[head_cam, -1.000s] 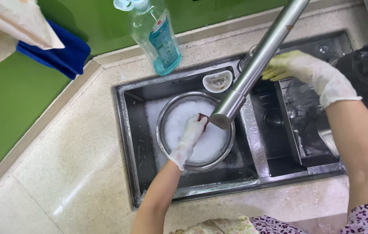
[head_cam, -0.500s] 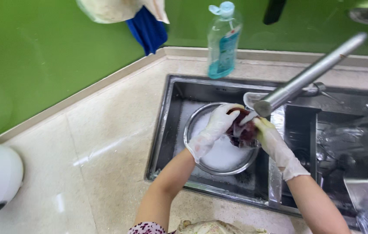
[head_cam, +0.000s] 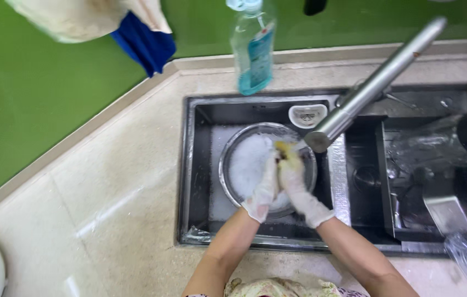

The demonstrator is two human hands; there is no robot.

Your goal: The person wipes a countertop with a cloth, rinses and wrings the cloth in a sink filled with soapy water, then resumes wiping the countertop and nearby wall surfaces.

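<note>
Both gloved hands had come together over the round metal bowl [head_cam: 244, 165] in the black sink [head_cam: 195, 165], just left of the frame's centre. A second earlier the right hand [head_cam: 299, 184] had been far off at the right, up by the faucet's base, while the left hand [head_cam: 266, 184] alone was in the bowl; half a second earlier the two were already meeting under the spout. At this moment they were pressed side by side, palms inward, closed around a small yellowish thing [head_cam: 284, 148] at the fingertips, too blurred to identify. The bowl was full of white suds, and the long steel faucet [head_cam: 376, 82] slanted from the upper right with its outlet just right of the hands; whether water ran could not be told. So the work had shifted from one-handed to two-handed rubbing in the bowl. A clear bottle of blue liquid [head_cam: 252, 49] stood behind the sink at the top centre.
</note>
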